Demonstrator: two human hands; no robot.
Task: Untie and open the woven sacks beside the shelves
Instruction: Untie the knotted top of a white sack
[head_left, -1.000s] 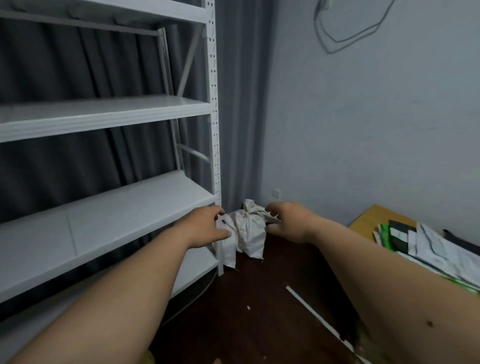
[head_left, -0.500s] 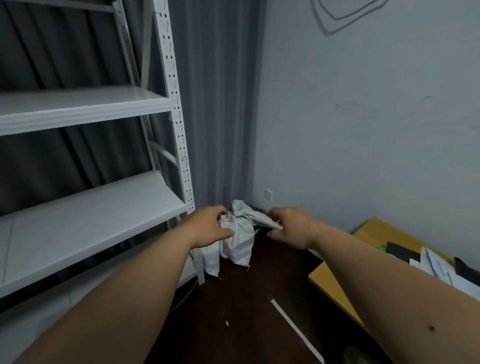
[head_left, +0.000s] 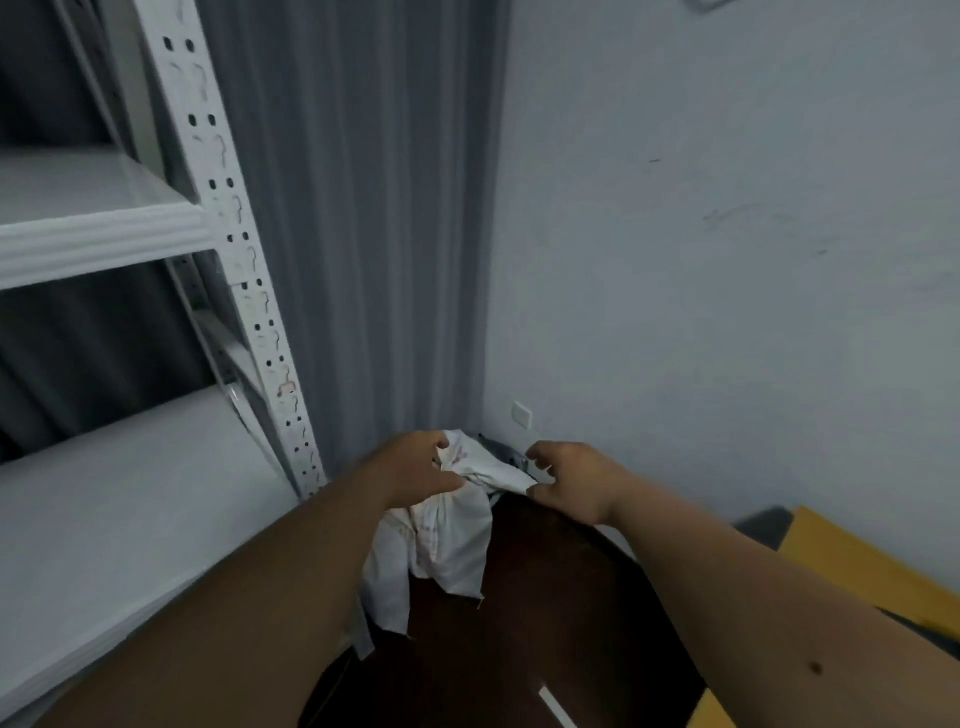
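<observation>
Dark floor (head_left: 545, 597) by the white shelving (head_left: 249, 291): our left hand (head_left: 410, 475) grips the woven sack's (head_left: 447, 540) knot, right hand (head_left: 569, 480) pinches its tail. Untying underway, we reckon; next, tease the tail loose.

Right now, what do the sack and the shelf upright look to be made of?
The sack: thin white woven plastic or cloth, matte; it creases and frays at the corners. The shelf upright: probably painted steel, white, smooth, with punched slot holes. Neither is certain from looks alone.
</observation>
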